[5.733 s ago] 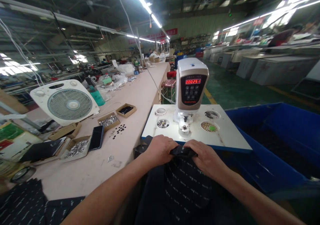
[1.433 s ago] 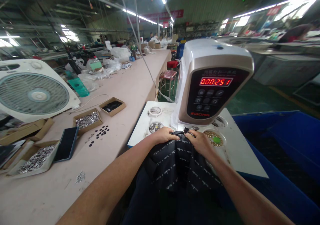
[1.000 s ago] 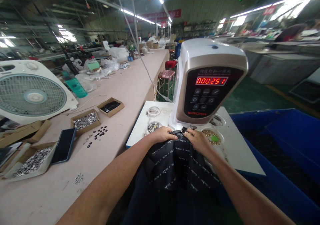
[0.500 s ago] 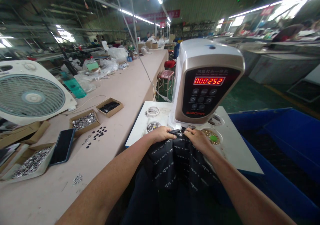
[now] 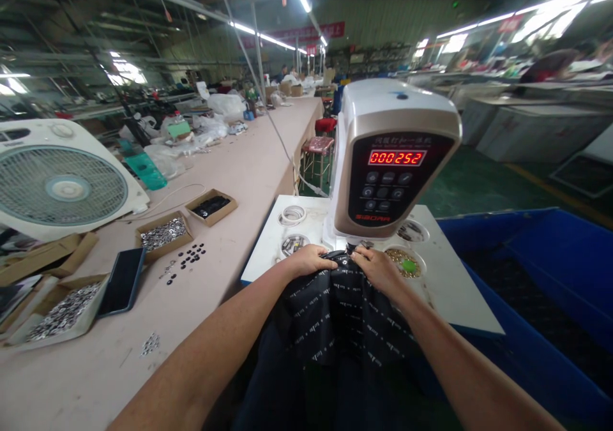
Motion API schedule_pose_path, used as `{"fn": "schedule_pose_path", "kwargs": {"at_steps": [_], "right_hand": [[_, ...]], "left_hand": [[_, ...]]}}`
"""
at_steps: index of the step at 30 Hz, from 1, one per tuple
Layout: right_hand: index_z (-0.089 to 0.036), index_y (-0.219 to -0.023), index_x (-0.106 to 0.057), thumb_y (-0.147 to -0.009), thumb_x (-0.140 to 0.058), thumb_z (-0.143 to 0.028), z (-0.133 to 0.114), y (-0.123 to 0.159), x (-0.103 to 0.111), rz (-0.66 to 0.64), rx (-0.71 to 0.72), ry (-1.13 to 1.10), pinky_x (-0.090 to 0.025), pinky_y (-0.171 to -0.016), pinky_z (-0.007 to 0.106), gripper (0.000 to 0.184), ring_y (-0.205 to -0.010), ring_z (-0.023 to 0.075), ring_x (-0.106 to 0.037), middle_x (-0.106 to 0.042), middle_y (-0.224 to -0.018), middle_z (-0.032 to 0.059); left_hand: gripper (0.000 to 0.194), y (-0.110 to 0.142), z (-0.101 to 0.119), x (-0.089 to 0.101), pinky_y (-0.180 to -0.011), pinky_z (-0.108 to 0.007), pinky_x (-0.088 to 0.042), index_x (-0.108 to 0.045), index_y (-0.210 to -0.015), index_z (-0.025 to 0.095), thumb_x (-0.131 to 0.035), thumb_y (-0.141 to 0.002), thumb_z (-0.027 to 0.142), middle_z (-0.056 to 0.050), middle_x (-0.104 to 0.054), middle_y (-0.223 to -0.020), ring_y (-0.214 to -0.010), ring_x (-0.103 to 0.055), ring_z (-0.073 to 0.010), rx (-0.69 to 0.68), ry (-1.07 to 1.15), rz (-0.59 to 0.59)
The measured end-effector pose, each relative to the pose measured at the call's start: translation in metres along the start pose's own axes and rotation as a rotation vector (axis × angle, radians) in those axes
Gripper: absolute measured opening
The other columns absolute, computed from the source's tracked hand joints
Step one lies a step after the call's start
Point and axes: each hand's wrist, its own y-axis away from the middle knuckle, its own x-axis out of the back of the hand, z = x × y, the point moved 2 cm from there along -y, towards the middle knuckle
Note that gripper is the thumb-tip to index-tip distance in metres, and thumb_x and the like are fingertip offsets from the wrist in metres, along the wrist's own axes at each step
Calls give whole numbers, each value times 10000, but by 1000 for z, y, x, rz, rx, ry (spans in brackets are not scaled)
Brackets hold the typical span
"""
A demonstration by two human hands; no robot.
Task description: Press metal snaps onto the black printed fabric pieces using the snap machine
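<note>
A black fabric piece with white printed lettering (image 5: 316, 319) hangs from both hands towards my lap. My left hand (image 5: 311, 262) pinches its upper edge on the left, thumb pointing inward. On the right, my right hand (image 5: 376, 266) grips the same edge just under the head of the snap-fastening machine (image 5: 393, 182). Between the hands a small shiny round snap (image 5: 345, 262) shows on the fabric. The machine's display reads 000252 in red. My right fingertips are close to the pressing point, and the die there is mostly hidden by the fabric and fingers.
Cups of metal parts (image 5: 405, 263) are set into the white machine table (image 5: 460, 297). Blue bins (image 5: 527, 239) stand at right. Along the left bench (image 5: 258, 182) are boxes of snaps (image 5: 165, 233), a phone (image 5: 122, 281), loose caps (image 5: 191, 255) and a fan (image 5: 67, 182).
The fabric's edge has shifted slightly between my hands, so the shiny snap shows more clearly. Both hands keep their hold, and the display number is the same.
</note>
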Motion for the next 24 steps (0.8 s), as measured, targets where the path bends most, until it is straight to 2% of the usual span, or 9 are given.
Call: {"fn": "schedule_pose_path", "kwargs": {"at_steps": [6, 9, 13, 17, 20, 22, 24], "right_hand": [[-226, -1063, -789, -898, -540, -441, -11, 20, 3, 82, 2, -12, -512, -1009, 429, 368, -1083, 298, -708, -792, -1133, 69], [-240, -1085, -776, -923, -524, -449, -19, 36, 5, 109, 23, -15, -507, -1024, 420, 365, -1119, 287, -697, -784, -1159, 56], [-248, -1079, -772, -927, -540, -428, -31, 54, 7, 119, 53, -9, -526, -994, 421, 332, -1072, 284, -716, -795, -1112, 56], [-247, -1098, -768, -936, -547, -419, -44, 75, 9, 93, 90, -38, -522, -1005, 424, 323, -1081, 279, -716, -791, -1129, 54], [-251, -1104, -766, -940, -560, -436, -56, 98, 8, 63, 92, -60, -524, -1011, 411, 322, -1097, 275, -715, -787, -1147, 46], [-254, -1098, -767, -940, -564, -439, -64, 116, 7, 43, 94, -69, -531, -1003, 403, 317, -1083, 271, -721, -791, -1133, 38], [-264, -1091, -769, -937, -568, -438, -73, 133, 5, 32, 94, -77, -538, -991, 401, 307, -1061, 268, -728, -795, -1116, 28]], "left_hand": [[319, 14, 0, -6, -738, -273, -433, -696, -862, 152, -725, -720, 435, -4, -698, -823, -814, -613, -192, -71, 75, 59], [301, 28, 0, -12, -744, -274, -437, -712, -844, 148, -736, -717, 419, 6, -685, -778, -781, -602, -181, -84, 139, 22], [280, 51, 2, -21, -758, -279, -460, -726, -853, 144, -750, -698, 375, 0, -698, -776, -741, -609, -166, -52, 279, -14], [386, 84, 7, -34, -801, -309, -511, -733, -946, 141, -780, -678, 416, -42, -744, -874, -761, -655, -176, 7, 478, -69], [465, 118, 11, -48, -804, -312, -526, -750, -926, 130, -885, -578, 406, -55, -752, -851, -723, -663, -170, 101, 732, -122], [496, 141, 13, -57, -783, -296, -524, -760, -894, 127, -942, -503, 372, -53, -751, -824, -699, -659, -161, 139, 858, -114], [501, 162, 13, -66, -745, -282, -517, -763, -879, 127, -960, -487, 368, -51, -749, -810, -679, -654, -153, 148, 895, -64]]}}
